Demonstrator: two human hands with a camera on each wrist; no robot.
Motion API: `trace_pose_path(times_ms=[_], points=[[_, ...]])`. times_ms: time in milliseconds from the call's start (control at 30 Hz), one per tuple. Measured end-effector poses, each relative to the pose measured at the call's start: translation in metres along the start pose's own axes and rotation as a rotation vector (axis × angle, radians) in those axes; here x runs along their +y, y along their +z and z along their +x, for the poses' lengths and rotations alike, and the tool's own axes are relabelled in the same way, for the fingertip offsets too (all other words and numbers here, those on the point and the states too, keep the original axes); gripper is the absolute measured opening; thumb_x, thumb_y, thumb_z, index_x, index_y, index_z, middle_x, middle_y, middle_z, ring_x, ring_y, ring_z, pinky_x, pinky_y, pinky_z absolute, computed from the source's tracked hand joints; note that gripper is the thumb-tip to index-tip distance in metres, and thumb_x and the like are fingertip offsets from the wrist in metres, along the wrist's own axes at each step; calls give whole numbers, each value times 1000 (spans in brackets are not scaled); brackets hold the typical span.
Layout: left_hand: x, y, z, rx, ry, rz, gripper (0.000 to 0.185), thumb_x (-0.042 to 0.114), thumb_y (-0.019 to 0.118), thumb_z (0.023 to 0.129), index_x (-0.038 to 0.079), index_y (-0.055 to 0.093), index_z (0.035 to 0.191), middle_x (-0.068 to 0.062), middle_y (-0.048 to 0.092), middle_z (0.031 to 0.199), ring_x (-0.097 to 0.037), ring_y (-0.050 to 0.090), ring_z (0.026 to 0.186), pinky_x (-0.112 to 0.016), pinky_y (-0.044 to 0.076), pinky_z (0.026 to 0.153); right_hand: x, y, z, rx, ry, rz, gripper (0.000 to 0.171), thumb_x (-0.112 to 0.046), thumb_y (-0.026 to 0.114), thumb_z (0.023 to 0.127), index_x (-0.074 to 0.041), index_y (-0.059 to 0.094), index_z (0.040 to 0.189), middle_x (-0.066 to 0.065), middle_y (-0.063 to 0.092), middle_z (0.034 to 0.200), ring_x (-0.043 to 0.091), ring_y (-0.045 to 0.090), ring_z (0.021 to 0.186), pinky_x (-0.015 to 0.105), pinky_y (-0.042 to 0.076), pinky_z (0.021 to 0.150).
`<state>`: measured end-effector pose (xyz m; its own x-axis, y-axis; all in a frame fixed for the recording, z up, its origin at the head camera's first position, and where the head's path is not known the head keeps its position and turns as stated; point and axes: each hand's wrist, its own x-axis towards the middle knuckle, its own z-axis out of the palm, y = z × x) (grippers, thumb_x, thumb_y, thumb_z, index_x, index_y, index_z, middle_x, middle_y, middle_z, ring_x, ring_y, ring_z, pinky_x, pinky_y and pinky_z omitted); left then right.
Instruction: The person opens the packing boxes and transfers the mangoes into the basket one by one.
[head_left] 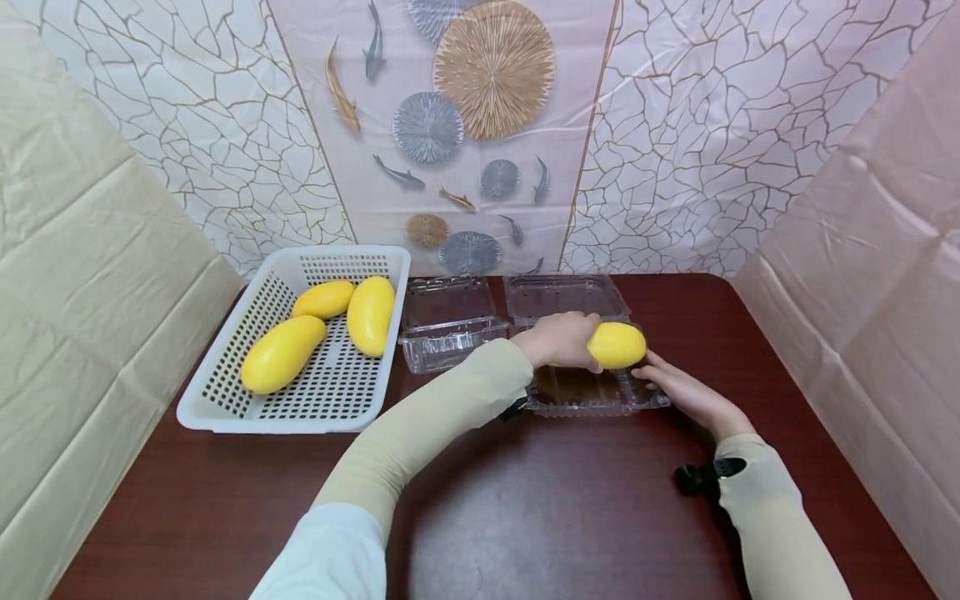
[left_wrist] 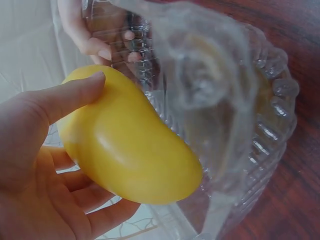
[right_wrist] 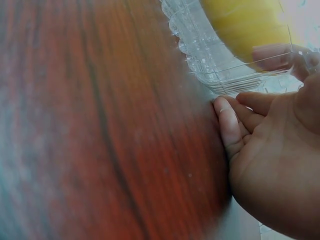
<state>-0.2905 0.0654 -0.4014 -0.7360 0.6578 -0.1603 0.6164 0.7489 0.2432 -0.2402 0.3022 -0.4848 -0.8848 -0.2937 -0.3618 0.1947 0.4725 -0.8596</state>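
My left hand [head_left: 564, 339] grips a yellow mango [head_left: 617, 345] over the base of an open clear plastic clamshell box [head_left: 581, 404]. In the left wrist view, the thumb lies across the top of the mango [left_wrist: 127, 140] and the other fingers curl beneath it. At the right end of that box is my right hand [head_left: 693, 396], its fingers pinching the side wall low by the tabletop. The right wrist view shows this hand [right_wrist: 270, 135] against the ribbed corner of the box [right_wrist: 220, 75], with the mango behind the clear wall.
A white perforated basket [head_left: 197, 408] with 3 yellow mangoes [head_left: 283, 354] stands on the left of the dark red wooden table [head_left: 570, 508]. Between it and the hands lies a second open clear box [head_left: 450, 346]. Patterned sheeting [head_left: 675, 167] hangs behind the table, with plain sheeting at both sides.
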Motion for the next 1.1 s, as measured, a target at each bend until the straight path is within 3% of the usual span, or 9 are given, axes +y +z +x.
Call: trace_pose_path(times_ms=[300, 567, 900, 1100], points=[[-1, -10, -2, 29, 8, -9, 78, 46, 77, 86, 12, 45, 148, 0, 61, 121, -11, 57, 99, -32, 49, 79, 2, 2, -1, -20, -8, 14, 78, -33, 43, 107, -12, -9, 161, 23, -9, 166, 53, 18, 141, 75, 7, 109], [-5, -27, -8, 59, -3, 26, 79, 47, 77, 85, 12, 45, 148, 0, 62, 119, -13, 59, 97, -33, 50, 76, 1, 2, 3, -19, -126, 2, 70, -26, 41, 109, -6, 0, 162, 23, 1, 166, 45, 7, 149, 62, 20, 112], [-22, -47, -15, 92, -30, 25, 80, 46, 77, 87, 12, 42, 151, -2, 61, 125, -15, 58, 105, -37, 50, 79, 2, 2, 1, -7, -125, -8, 69, -26, 42, 108, -6, 3, 162, 23, 5, 166, 45, 12, 147, 62, 19, 112], [-40, -62, -23, 134, -59, 57, 82, 47, 77, 85, 12, 43, 150, -4, 61, 131, -20, 59, 112, -40, 52, 86, 2, 2, 0, 0, -138, -7, 69, -24, 42, 108, -6, 3, 162, 23, 7, 166, 43, 12, 148, 59, 20, 111]])
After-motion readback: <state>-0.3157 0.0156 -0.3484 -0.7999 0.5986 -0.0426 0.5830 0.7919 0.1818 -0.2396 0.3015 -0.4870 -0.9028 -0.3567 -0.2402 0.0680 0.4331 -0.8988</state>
